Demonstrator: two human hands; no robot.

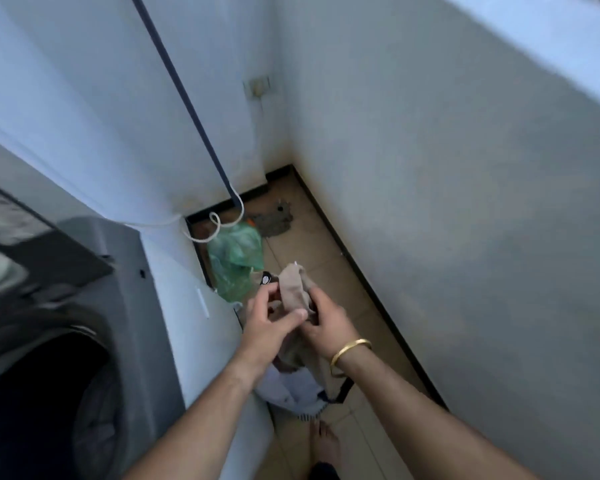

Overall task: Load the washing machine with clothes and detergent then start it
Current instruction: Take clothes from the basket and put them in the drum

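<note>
A grey front-loading washing machine (142, 306) fills the lower left, its round drum opening (45, 393) dark and open. Over the floor to its right, my left hand (267, 320) and my right hand (326, 323) both grip a beige garment (293, 287) that has a small black tag at its left edge. My right wrist carries a gold bangle. Below the hands sits a laundry bag (291, 389) with white and striped clothes in it. No detergent is visible.
A green plastic bag (236, 261) lies on the tiled floor behind the hands. A dark hose (187, 102) and a white cord run down the wall into the corner. White walls close in on the right. My bare foot (326, 445) stands on the tiles.
</note>
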